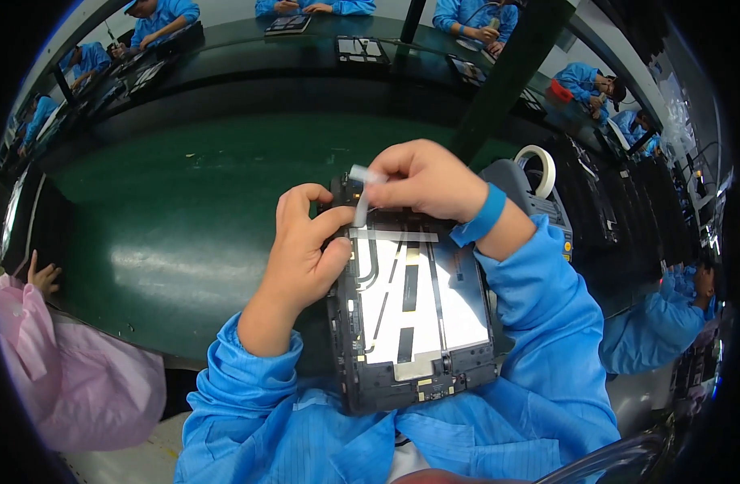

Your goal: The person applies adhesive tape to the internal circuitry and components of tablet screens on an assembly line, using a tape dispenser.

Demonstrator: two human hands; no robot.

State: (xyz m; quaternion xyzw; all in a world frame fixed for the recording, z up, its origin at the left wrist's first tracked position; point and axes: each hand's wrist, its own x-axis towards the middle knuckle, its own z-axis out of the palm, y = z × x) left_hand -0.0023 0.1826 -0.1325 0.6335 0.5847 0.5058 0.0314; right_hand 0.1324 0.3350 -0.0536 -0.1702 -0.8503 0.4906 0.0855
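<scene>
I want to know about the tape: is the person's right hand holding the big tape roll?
No, the right hand pinches a small tape strip over the tablet; the roll sits apart.

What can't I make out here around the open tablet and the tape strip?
Head view only:
- Open tablet: top left corner hidden under the left hand.
- Tape strip: upper end pinched inside the right hand; its stuck end is too small to judge.
- Tape roll: lower part hidden behind the right sleeve.

Bright overhead light, tabletop glare, fisheye-warped dark rim
</scene>
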